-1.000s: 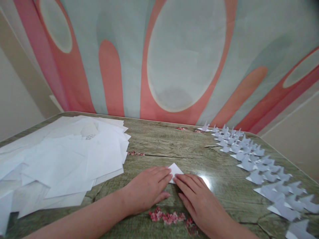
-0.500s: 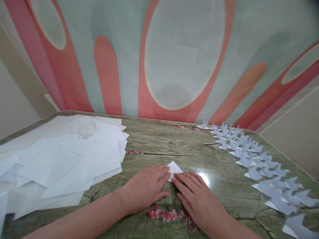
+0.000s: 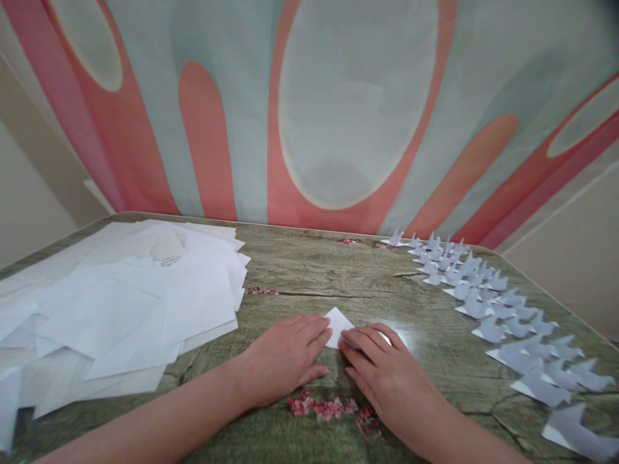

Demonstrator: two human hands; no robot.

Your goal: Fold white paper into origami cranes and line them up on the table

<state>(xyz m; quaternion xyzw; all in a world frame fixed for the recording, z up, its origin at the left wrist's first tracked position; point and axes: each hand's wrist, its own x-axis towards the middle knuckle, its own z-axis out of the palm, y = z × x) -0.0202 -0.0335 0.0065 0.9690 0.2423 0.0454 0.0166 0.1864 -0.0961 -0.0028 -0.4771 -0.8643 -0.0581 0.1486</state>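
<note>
The paper (image 3: 338, 327) lies flat on the table (image 3: 309, 264), near the middle, between the two hands. It shows as a small white diamond with its far corner exposed; the near part is partly covered by fingers.

Left hand (image 3: 286, 356): fingers extended and together, tips resting on the left edge of the paper; thumb apart from it, not clenched. Right hand (image 3: 387, 374): fingers slightly bent, tips at the right edge; thumb set apart below them. Neither hand pinches the paper between thumb and fingers. The pressure applied cannot be told.

Handling: the paper appears very light and thin, stiffer where layered, if it is folded. It should crease readily and may slide on the table, whose surface reflects light. Tearing is possible at sharp corners. Suitable hold: flat fingertips on opposite edges, or a light pinch at an edge; the middle is best left unsqueezed.

Surroundings: a pile (image 3: 145, 303) of loose white sheets lies at left; rows of white paper birds (image 3: 489, 330) stand at right, well apart from the hands.
</note>
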